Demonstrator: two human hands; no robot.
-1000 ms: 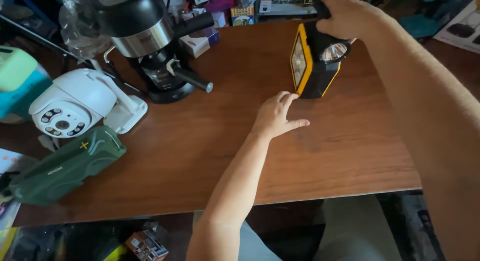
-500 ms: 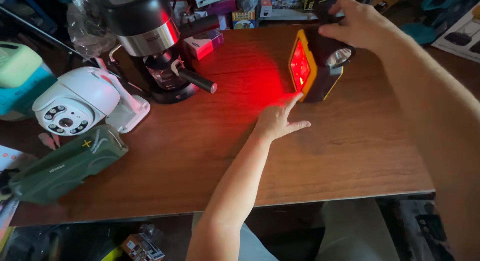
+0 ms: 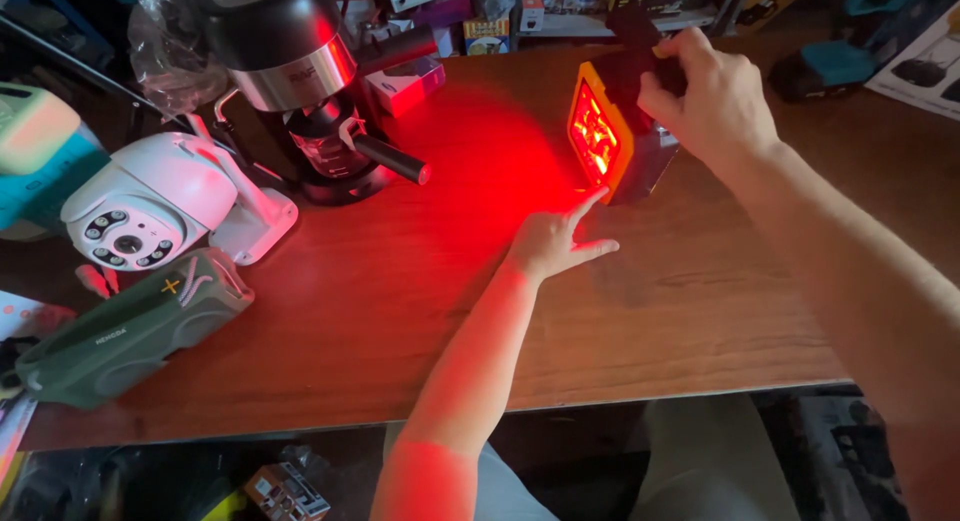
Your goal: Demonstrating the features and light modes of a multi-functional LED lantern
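Far left edge: a teal and pale-green gadget, mostly cut off. Next to it a white dome security camera on its bracket, with a dark green rugged speaker lying just nearer. Behind those, a black and steel espresso machine, handle sticking out to the right. Middle of the wooden table: left hand resting flat, fingers spread, gripping nothing, index tip almost touching the base of the light. Then the thing itself, an orange-framed work light, standing a bit right of centre toward the far side, panel facing left and glowing red, washing the tabletop and the forearm. Right hand curled over its top and back, holding the housing; can't tell if a finger sits on a button. Probably best to keep that top grip firm and the base planted so the lamp doesn't tip, with the left hand low beside it as a brace. Clutter of boxes along the far edge.
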